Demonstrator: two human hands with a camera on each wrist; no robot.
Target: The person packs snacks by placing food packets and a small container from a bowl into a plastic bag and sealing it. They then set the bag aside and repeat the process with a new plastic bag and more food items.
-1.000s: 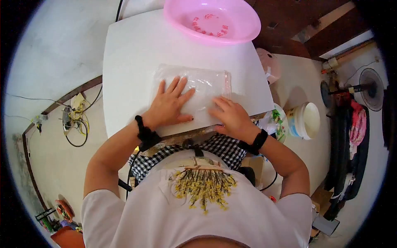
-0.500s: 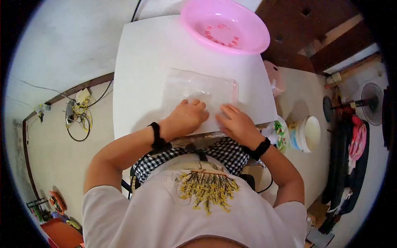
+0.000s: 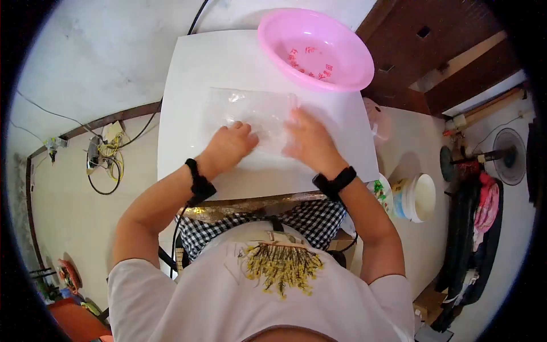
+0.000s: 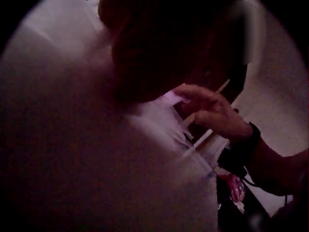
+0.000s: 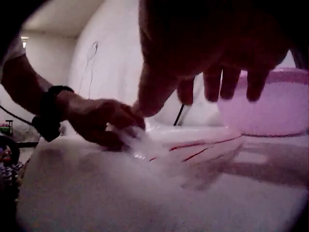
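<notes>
A clear plastic zip bag (image 3: 250, 107) lies on the white table (image 3: 188, 74), with a pinkish strip along its right end. My left hand (image 3: 229, 149) is at its near edge. In the right wrist view, that hand's curled fingers pinch a crumpled bit of the plastic. My right hand (image 3: 310, 141) is over the bag's right end. Its fingers (image 5: 212, 84) extend above the bag in the right wrist view, where red lines show along the plastic. The left wrist view is dark, and the left hand largely blocks it.
A pink basin (image 3: 342, 45) with red print stands at the table's far right corner. Right of the table, a white bucket (image 3: 423, 198) sits on the floor, with a standing fan (image 3: 509, 157) farther off. Cables (image 3: 105, 154) lie on the floor to the left.
My left hand has gone from lying spread on the bag to curled fingers at its near edge. My right hand has moved up toward the strip. The bag has shifted left on the table.
</notes>
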